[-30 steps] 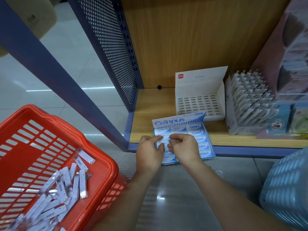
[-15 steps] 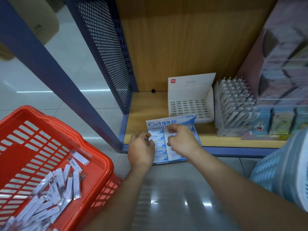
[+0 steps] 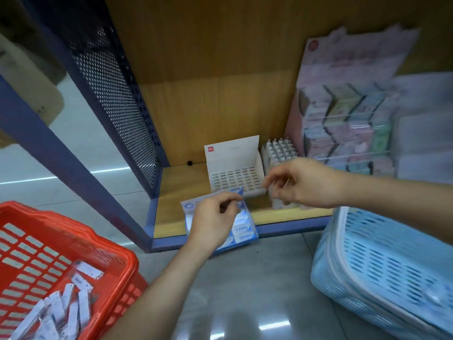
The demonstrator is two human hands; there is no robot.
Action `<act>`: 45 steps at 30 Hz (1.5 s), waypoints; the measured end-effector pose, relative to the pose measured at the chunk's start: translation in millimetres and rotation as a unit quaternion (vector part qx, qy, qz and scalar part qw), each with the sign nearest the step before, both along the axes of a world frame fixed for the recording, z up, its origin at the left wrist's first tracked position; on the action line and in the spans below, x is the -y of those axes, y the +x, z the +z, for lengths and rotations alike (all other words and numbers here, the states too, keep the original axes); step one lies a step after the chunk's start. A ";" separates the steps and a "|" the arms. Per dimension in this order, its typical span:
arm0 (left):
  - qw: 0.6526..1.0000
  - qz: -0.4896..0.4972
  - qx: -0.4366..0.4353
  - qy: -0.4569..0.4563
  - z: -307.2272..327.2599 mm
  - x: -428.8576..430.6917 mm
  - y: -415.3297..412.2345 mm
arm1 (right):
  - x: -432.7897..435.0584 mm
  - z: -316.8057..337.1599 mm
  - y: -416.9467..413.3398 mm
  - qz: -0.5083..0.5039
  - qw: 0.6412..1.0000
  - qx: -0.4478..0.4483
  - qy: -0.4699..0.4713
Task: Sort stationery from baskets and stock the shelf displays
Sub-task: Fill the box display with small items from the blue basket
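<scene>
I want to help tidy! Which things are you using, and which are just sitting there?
For the job: left hand, right hand, Campus box, white display box, red basket, blue basket.
Just sitting there: pen rack, pink notepad stand.

Word "Campus" legible in blue on two small white-and-blue packs (image 3: 242,228) at the front right of the blue display box (image 3: 249,218) on the shelf edge. Neighbouring packs too blurred to read. On the raised flap (image 3: 192,204) of that box, only a large blue "C" legible, the rest covered by the left hand (image 3: 215,217). Small red square logo (image 3: 210,149) at top left of the white display carton (image 3: 232,153), lettering not legible. Dark print on white strips (image 3: 82,282) in the red basket (image 3: 115,251), unreadable. Round red mark on the pink backing card (image 3: 355,57), blurred.
</scene>
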State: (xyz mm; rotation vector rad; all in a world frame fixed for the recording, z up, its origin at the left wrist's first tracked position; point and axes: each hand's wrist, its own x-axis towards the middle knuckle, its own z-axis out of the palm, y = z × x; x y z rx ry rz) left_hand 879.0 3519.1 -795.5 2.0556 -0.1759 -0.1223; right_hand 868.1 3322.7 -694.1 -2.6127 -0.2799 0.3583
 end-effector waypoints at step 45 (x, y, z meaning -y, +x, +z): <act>0.540 -0.542 0.132 0.631 -45.0 277.8 -59.5 | 255.1 -158.6 -193.8 -0.124 0.934 -0.267 -0.203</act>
